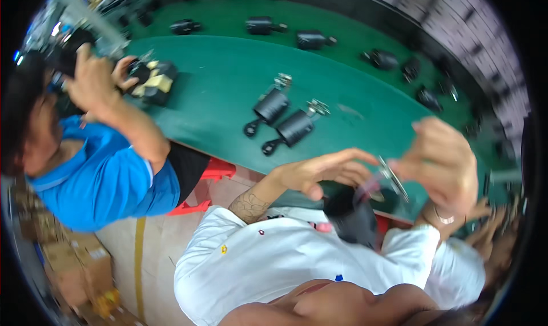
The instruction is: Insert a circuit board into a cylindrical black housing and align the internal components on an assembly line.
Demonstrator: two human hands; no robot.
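White shirt (262, 269), thin metal piece (394, 180) at right grip (444, 163)

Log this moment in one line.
left hand: at rim of black cylinder, contact unclear | right hand: at thin metal piece, grip blurred | green table: two black cylindrical units lying side by side

1. You wear a loose white shirt (245, 274) with short sleeves (212, 229).
2. Small yellow (224, 249), dark-red (261, 232) and blue motifs (339, 278) dot its front.
3. A curling line tattoo (250, 206) marks your left forearm (269, 188).
4. A slim, silvery bracelet (444, 217) circles your right wrist (431, 213).
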